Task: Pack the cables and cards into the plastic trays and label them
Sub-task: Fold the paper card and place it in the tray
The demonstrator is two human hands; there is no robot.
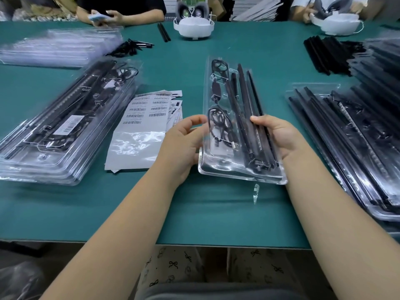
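The clear tray [236,118] of black cables sits between the 2 hands. The left hand [184,144] pinches its left edge, and the right hand [279,137] grips its right side, thumb on top.

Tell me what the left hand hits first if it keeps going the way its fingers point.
The left hand points right and slightly away, already at the clear plastic tray; its left edge comes first, though contact is unclear.
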